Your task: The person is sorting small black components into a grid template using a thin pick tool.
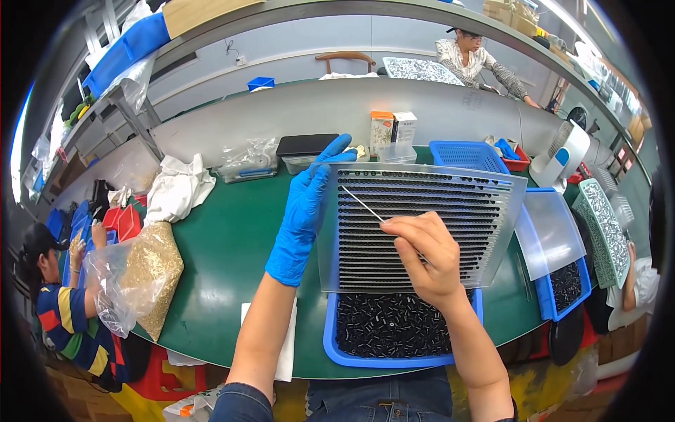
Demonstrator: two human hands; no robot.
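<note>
A clear, flat plate [503, 232] with many rows of small black parts stands tilted up over the near part of the table. My left hand [309, 193], in a blue glove, grips its left edge, fingers behind and thumb hidden or hard to make out. Bare, my right hand [429, 257] pinches a thin whitish stick [362, 203] in front of the plate. The stick's far tip lies by the upper left rows; whether it touches them I cannot tell. Under the plate's lower edge sits a blue tray [332, 344] heaped with small black cylindrical pieces [394, 327].
Right of the plate, a blue bin [545, 295] holds black pieces beneath a translucent sheet [552, 232]. Behind stand a blue basket [467, 156], small boxes [392, 128] and a black-lidded container [306, 145]. A bag of tan granules [158, 274] lies left, near a co-worker [53, 302].
</note>
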